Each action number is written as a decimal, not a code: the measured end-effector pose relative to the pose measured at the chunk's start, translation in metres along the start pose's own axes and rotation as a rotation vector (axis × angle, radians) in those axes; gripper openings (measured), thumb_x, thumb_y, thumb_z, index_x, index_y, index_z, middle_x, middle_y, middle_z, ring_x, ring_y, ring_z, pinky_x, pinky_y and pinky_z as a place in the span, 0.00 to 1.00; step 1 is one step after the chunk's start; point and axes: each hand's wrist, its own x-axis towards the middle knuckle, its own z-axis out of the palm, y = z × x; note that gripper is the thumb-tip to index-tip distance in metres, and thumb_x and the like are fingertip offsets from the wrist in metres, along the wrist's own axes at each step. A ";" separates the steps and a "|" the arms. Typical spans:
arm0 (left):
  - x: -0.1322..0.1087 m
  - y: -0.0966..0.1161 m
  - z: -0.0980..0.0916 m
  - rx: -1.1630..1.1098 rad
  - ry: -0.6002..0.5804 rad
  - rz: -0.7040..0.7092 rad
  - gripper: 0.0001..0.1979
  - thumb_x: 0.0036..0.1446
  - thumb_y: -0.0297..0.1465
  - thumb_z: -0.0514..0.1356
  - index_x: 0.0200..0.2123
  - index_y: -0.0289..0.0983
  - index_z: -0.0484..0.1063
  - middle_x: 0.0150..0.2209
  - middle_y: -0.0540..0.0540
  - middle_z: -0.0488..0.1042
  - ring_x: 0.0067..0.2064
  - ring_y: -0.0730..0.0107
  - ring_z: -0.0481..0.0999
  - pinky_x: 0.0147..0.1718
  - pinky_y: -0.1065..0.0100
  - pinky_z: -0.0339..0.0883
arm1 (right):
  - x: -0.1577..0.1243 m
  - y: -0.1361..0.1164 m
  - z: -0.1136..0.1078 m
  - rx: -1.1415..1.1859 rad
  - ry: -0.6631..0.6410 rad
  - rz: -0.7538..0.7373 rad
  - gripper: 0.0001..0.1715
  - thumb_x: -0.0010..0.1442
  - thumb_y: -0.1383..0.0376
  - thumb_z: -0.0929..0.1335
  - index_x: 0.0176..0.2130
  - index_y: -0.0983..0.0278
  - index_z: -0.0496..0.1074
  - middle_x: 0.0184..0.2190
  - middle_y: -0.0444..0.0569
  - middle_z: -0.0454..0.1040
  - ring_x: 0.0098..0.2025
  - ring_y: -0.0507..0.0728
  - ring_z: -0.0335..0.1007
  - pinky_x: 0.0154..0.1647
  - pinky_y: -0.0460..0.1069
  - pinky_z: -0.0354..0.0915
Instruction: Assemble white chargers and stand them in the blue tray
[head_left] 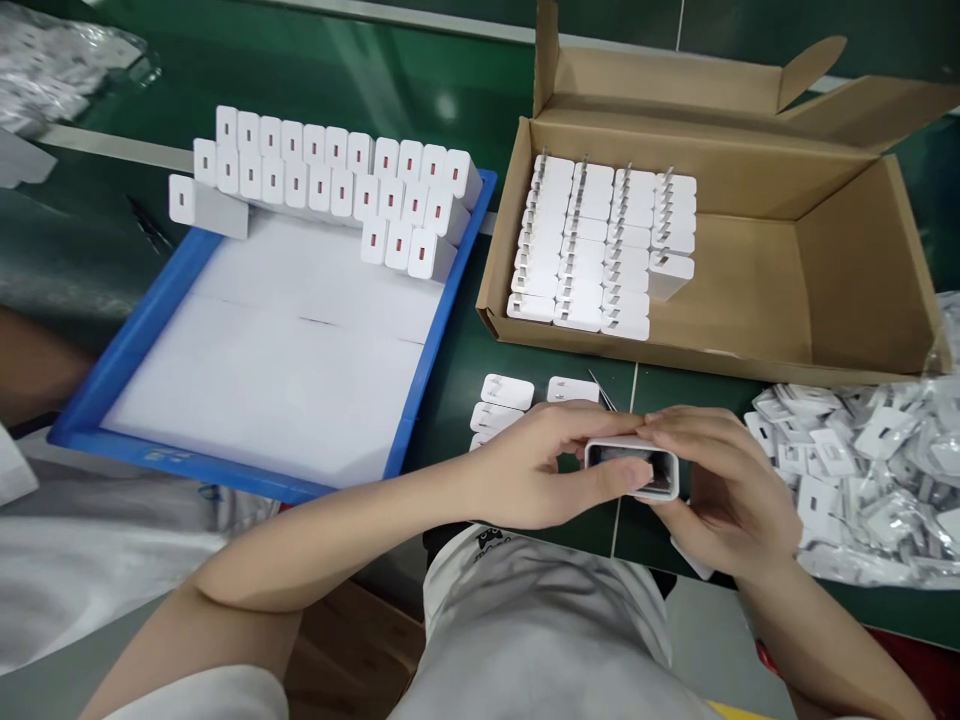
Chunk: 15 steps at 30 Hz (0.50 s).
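Note:
Both hands meet around a white charger housing (616, 452), whose hollow end faces up at me with dark parts inside. My left hand (536, 470) grips its left side, the thumb lying across the opening. From the right, my right hand (731, 490) closes its fingers on the far and near sides of the same housing. Just beyond my left hand, several white charger pieces (508, 390) lie on the green table, partly covered by that hand. Close to them is the tip of a thin metal tool (602, 390), mostly hidden.
A cardboard box (750, 350) holds rows of white chargers (585, 240) with metal prongs. To the left, a blue tray (409, 420) carries rows of chargers with port openings (319, 185). Plastic-bagged white parts (862, 480) lie at right. Another person's arm (37, 365) is at far left.

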 end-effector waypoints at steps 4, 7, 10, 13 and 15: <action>-0.001 0.004 -0.005 0.024 -0.034 -0.017 0.20 0.70 0.36 0.44 0.40 0.30 0.71 0.36 0.43 0.69 0.37 0.68 0.67 0.39 0.67 0.61 | 0.003 0.002 -0.001 0.031 -0.010 -0.110 0.35 0.54 0.80 0.68 0.59 0.62 0.66 0.47 0.55 0.72 0.49 0.63 0.73 0.46 0.61 0.72; -0.001 0.004 -0.005 0.061 -0.032 -0.014 0.19 0.71 0.36 0.44 0.41 0.30 0.70 0.35 0.43 0.68 0.37 0.68 0.66 0.39 0.67 0.61 | 0.006 -0.002 -0.002 -0.104 -0.056 -0.126 0.22 0.57 0.77 0.67 0.51 0.65 0.70 0.47 0.57 0.71 0.50 0.62 0.71 0.47 0.59 0.72; -0.001 0.002 -0.004 0.111 -0.012 0.020 0.18 0.71 0.36 0.44 0.42 0.30 0.69 0.35 0.44 0.68 0.37 0.69 0.65 0.40 0.67 0.61 | 0.007 -0.007 -0.001 -0.183 -0.049 -0.113 0.18 0.58 0.75 0.68 0.49 0.66 0.70 0.47 0.58 0.71 0.51 0.63 0.71 0.48 0.58 0.72; -0.001 0.000 -0.002 0.142 -0.002 0.028 0.19 0.71 0.37 0.44 0.39 0.31 0.69 0.35 0.44 0.68 0.37 0.69 0.65 0.39 0.67 0.60 | 0.006 -0.010 0.000 -0.196 -0.052 -0.100 0.18 0.58 0.76 0.68 0.48 0.68 0.71 0.46 0.58 0.72 0.51 0.63 0.71 0.48 0.57 0.72; -0.001 -0.001 -0.002 0.152 -0.004 0.017 0.19 0.71 0.37 0.44 0.38 0.31 0.68 0.35 0.44 0.68 0.37 0.69 0.66 0.38 0.67 0.60 | 0.005 -0.011 0.001 -0.186 -0.059 -0.089 0.18 0.58 0.77 0.68 0.48 0.68 0.71 0.46 0.57 0.72 0.50 0.62 0.72 0.49 0.57 0.72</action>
